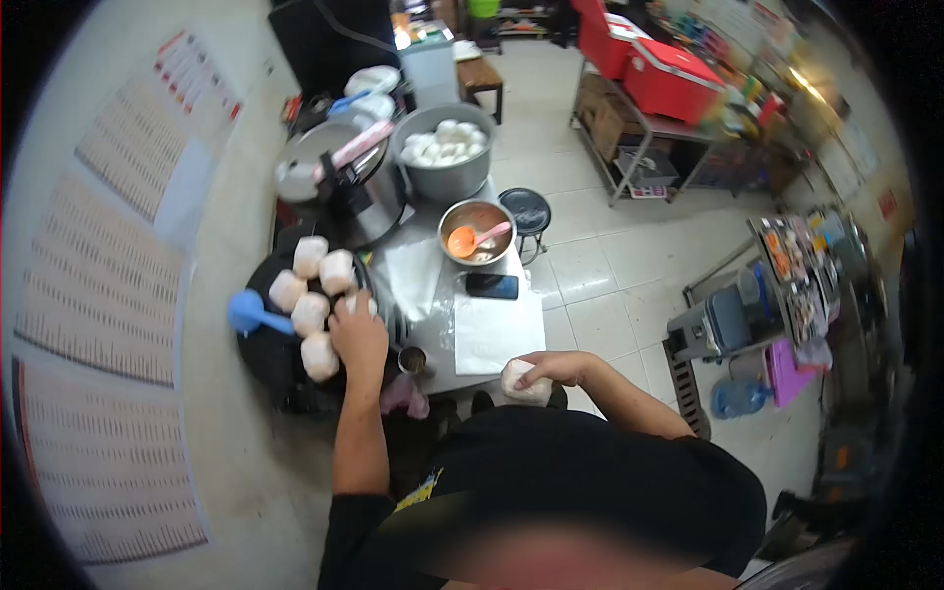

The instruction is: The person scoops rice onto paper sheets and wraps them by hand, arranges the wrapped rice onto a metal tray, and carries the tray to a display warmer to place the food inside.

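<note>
My left hand (358,324) reaches over a round black surface at the left, its fingers curled on a pale rounded lump. Several wrapped pale lumps (311,313) lie around it, with a blue scoop (252,312) at their left. In my right hand (553,368) is another white lump (524,383), held near the front edge of the metal table. A white sheet (499,335) and a dark phone (492,285) lie on the table, below a steel bowl (454,213) with an orange ladle (462,242) and a pink-handled spoon.
A large pot (442,179) of white eggs-like balls stands at the back, beside a steel cooker (369,202). A small can (412,360) is near the table's front edge. A black stool (526,210) stands right of the table. Red coolers (672,79) rest on a rack.
</note>
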`<state>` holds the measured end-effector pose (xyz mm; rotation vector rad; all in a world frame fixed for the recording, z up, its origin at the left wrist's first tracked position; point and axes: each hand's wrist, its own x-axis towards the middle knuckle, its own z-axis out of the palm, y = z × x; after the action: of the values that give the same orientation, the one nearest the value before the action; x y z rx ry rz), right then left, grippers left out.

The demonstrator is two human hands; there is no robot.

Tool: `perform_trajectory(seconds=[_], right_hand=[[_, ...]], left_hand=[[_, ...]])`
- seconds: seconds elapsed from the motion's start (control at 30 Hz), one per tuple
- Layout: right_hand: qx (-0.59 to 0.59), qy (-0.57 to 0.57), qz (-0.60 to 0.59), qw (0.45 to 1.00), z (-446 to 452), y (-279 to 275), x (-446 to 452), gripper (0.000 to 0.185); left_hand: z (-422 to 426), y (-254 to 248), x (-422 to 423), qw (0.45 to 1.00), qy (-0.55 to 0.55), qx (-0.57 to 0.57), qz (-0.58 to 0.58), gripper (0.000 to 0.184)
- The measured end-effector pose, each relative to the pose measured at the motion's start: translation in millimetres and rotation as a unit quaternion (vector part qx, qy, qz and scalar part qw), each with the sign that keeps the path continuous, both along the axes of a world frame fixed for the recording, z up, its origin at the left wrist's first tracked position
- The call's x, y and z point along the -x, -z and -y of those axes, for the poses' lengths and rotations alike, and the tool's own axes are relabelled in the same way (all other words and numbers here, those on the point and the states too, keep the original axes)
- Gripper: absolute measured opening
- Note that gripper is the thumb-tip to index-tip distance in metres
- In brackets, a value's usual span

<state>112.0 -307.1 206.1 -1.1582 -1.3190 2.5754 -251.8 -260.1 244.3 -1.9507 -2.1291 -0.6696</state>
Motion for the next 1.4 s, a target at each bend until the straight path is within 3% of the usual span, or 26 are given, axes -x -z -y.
perform_trajectory(seconds=[0.03,0.1,0.17,0.33,0.37,0.43,0.53,0.57,0.63,0.7,0.77,0.83,0.87,1.0,1.07,1.1,1.13,1.17,1.23,1.27,1.3,1.33,1.4], right_hand=[[-0.012,0.020,-0.006,1.000,3.6,-5.0,3.3,0.055],[0.031,0.204,0.003,0.978,15.8,-14.6,19.3,0.054],[0.063,0.282,-0.046,0.956,20.1,5.9,35.3,0.048],[-0.046,0.364,-0.065,0.928,24.0,20.2,71.0,0.059],[-0.045,0.368,-0.068,0.926,26.9,15.5,75.3,0.059],[0.115,0.362,-0.134,0.915,32.3,2.8,78.7,0.074],[0.191,0.360,-0.173,0.897,31.2,52.0,92.6,0.080],[0.187,0.364,-0.179,0.895,32.0,53.2,90.9,0.080],[0.013,0.311,-0.087,0.946,40.4,7.2,83.5,0.086],[0.039,0.296,-0.124,0.946,34.7,16.2,80.5,0.083],[0.062,0.289,-0.159,0.942,34.1,26.3,73.1,0.081],[0.078,0.278,-0.205,0.935,35.9,18.2,68.0,0.071],[0.103,0.294,-0.217,0.925,39.8,13.2,66.0,0.055],[0.089,0.287,-0.201,0.932,46.6,8.8,56.0,0.054],[0.106,0.242,-0.187,0.946,41.9,10.9,39.7,0.058],[0.104,0.249,-0.187,0.944,36.3,11.4,29.6,0.058],[0.027,0.184,-0.160,0.969,29.4,11.1,16.7,0.061],[-0.048,0.116,-0.129,0.984,23.5,8.6,1.9,0.063],[-0.071,0.069,-0.073,0.992,22.2,-26.7,-18.5,0.068],[-0.115,-0.050,-0.024,0.992,22.1,-40.3,-20.8,0.071],[-0.156,-0.169,0.024,0.973,24.1,-55.3,-20.0,0.074],[-0.164,-0.185,0.058,0.967,33.9,-74.5,-13.6,0.075],[-0.161,-0.210,0.069,0.962,21.6,-25.6,13.2,0.074]], left_hand=[[6.6,-15.8,-7.1,0.998,0.015,0.005,0.059,0.037],[21.2,-36.4,-23.7,0.976,0.096,-0.007,0.193,0.036],[44.6,-49.3,-61.3,0.962,0.109,-0.051,0.246,0.036],[84.6,-9.7,-144.6,0.962,0.195,0.023,0.192,0.043],[89.8,0.5,-153.4,0.965,0.188,0.059,0.173,0.048],[93.6,17.9,-153.6,0.967,0.186,0.095,0.149,0.053],[96.6,33.5,-137.8,0.959,0.211,0.159,0.100,0.064],[98.9,36.1,-133.8,0.948,0.232,0.160,0.146,0.072],[99.7,24.2,-134.3,0.934,0.258,0.163,0.186,0.081],[109.1,4.4,-137.4,0.922,0.264,0.126,0.255,0.087],[108.3,2.5,-137.1,0.925,0.273,0.106,0.242,0.088],[109.7,-7.0,-142.9,0.944,0.287,0.030,0.157,0.081],[110.5,-12.5,-146.8,0.945,0.297,0.008,0.137,0.081],[108.0,-5.8,-147.8,0.926,0.348,-0.018,0.146,0.084],[110.5,-21.6,-144.7,0.894,0.370,0.049,0.248,0.080],[110.7,-28.4,-136.3,0.901,0.341,0.069,0.261,0.077],[108.6,-32.1,-121.9,0.906,0.310,0.088,0.274,0.074],[95.1,-20.0,-101.8,0.951,0.271,-0.054,0.136,0.067],[81.2,-40.4,-83.0,0.982,0.073,-0.133,0.114,0.075],[77.2,-38.0,-68.4,0.992,-0.095,-0.083,0.016,0.086],[65.3,-9.1,-37.2,0.977,-0.158,-0.113,-0.089,0.091],[56.7,6.7,-11.8,0.980,-0.182,-0.048,-0.063,0.089],[59.1,4.1,2.7,0.972,-0.203,0.054,-0.106,0.081]])
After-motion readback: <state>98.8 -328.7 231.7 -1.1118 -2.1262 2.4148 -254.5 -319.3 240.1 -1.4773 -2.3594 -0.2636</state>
